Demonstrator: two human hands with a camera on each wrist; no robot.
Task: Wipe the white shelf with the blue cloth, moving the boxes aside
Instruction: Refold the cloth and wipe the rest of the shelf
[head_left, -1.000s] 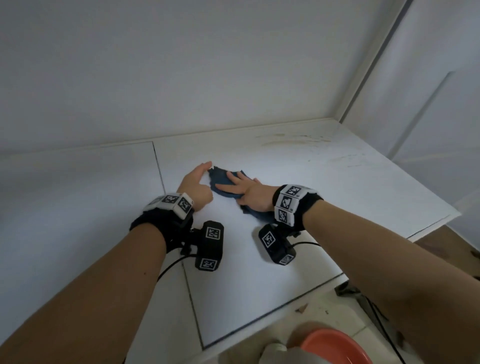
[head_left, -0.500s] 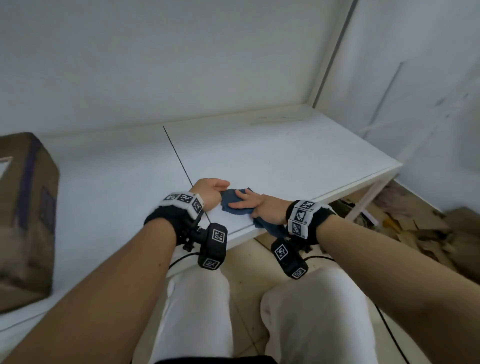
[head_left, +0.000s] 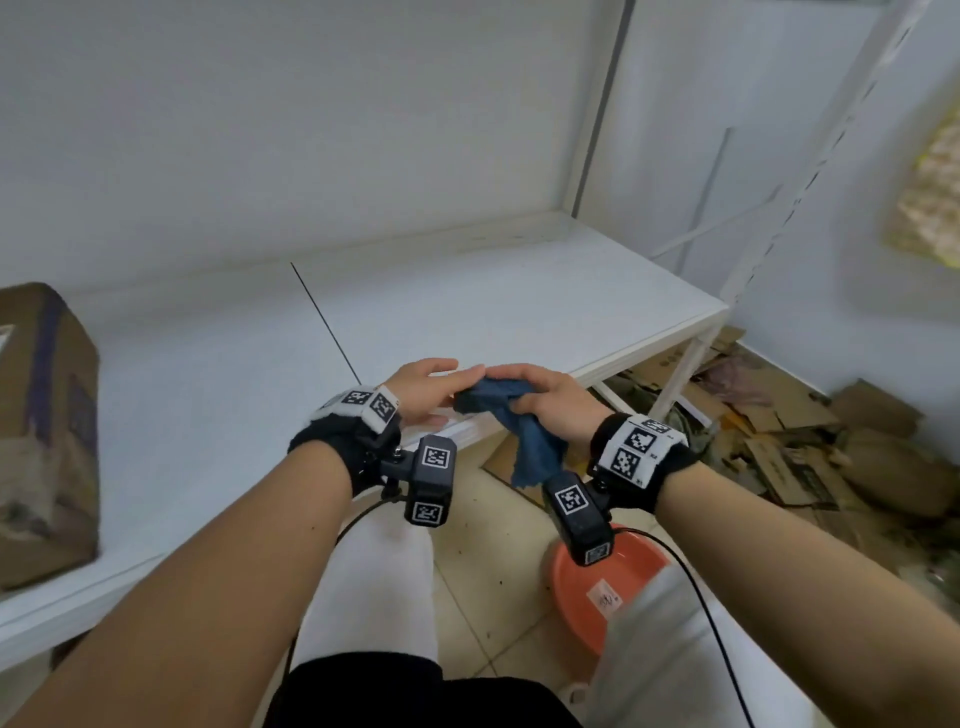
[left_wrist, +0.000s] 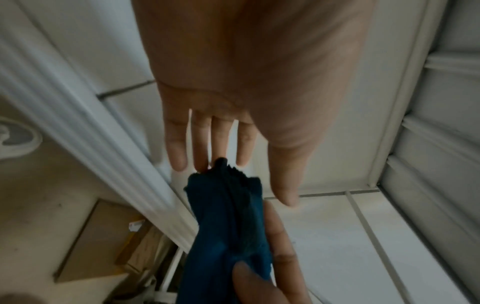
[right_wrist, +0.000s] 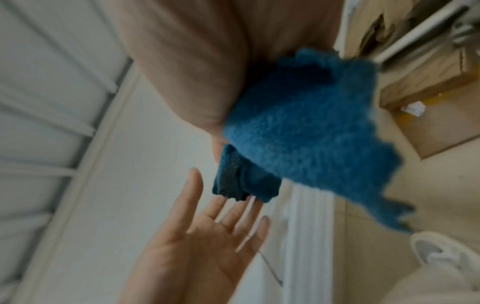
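My right hand (head_left: 540, 402) grips the bunched blue cloth (head_left: 511, 415) just off the front edge of the white shelf (head_left: 467, 317); a loose end hangs down (head_left: 535, 457). In the right wrist view the cloth (right_wrist: 306, 127) fills the palm. My left hand (head_left: 426, 389) is flat, fingers straight, and its fingertips (left_wrist: 202, 162) touch the cloth's end (left_wrist: 228, 205). A brown cardboard box (head_left: 41, 431) stands on the shelf at the far left.
The shelf's white upright (head_left: 597, 104) rises at the back right corner. Flattened cardboard (head_left: 779, 436) litters the floor to the right. An orange basin (head_left: 597, 587) sits on the tiled floor beside my knees.
Both hands have drawn back from the shelf top to its front edge and lifted. The right hand went from pressing the cloth flat to gripping it bunched. The left hand opened.
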